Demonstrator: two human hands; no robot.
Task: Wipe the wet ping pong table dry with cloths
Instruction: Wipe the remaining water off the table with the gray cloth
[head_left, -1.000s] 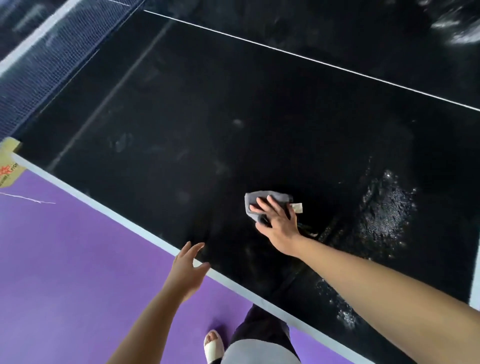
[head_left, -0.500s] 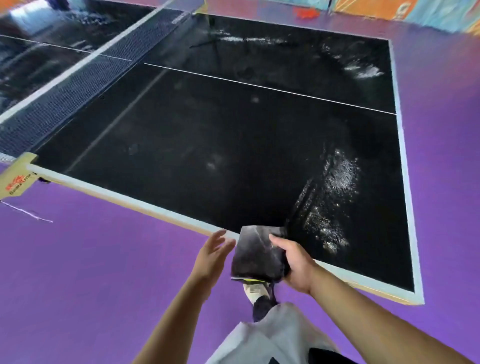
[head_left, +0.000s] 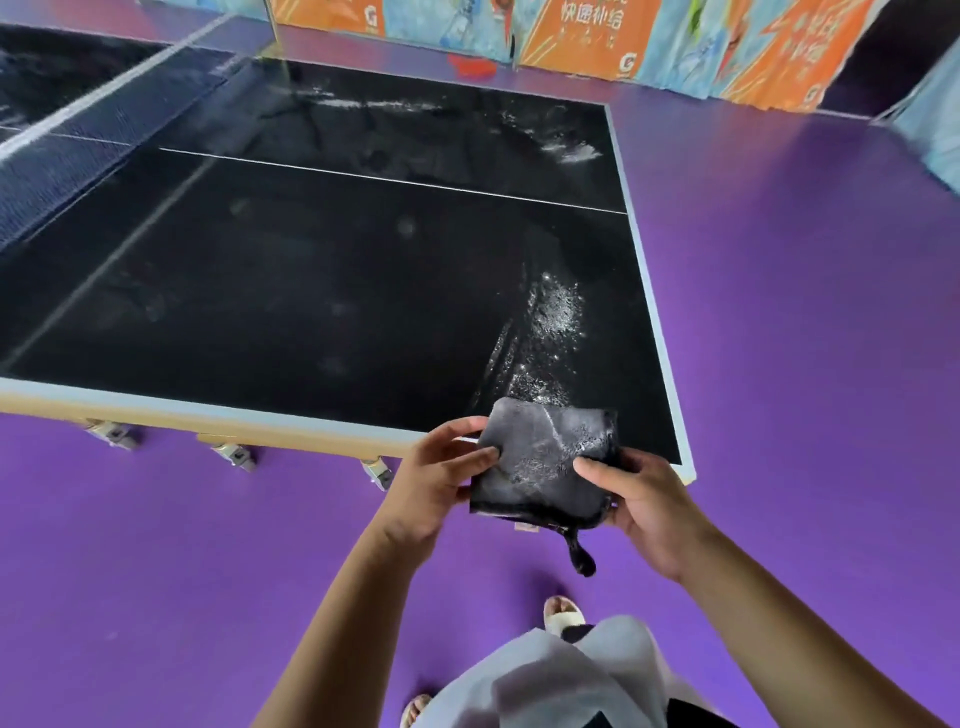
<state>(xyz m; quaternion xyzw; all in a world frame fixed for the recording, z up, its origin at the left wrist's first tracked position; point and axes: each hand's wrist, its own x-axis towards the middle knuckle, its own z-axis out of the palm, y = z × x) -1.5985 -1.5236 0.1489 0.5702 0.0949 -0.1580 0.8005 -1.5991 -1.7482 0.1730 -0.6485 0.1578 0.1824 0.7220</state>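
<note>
Both hands on the cloth (head_left: 545, 460) now: left hand (head_left: 441, 480) pinches its 9 o'clock edge, thumb on top, right hand (head_left: 641, 501) grips the 3 o'clock edge. Half a second ago only my right held it and the left was open beside it; a second ago it was pressed flat on the table. Cloth is dark, soaked, folded square, held in the air over the near table edge, a strand hanging at 6 o'clock. Ping pong table (head_left: 311, 291) at 12 o'clock, wet patch (head_left: 550, 327) glistening just beyond the cloth, more streaks at the far edge. Net (head_left: 78, 140) at 10 o'clock. Caster wheels (head_left: 234, 454) under the near edge. Purple floor (head_left: 805, 338) all round, orange-blue barriers (head_left: 675, 36) at 1 o'clock.
</note>
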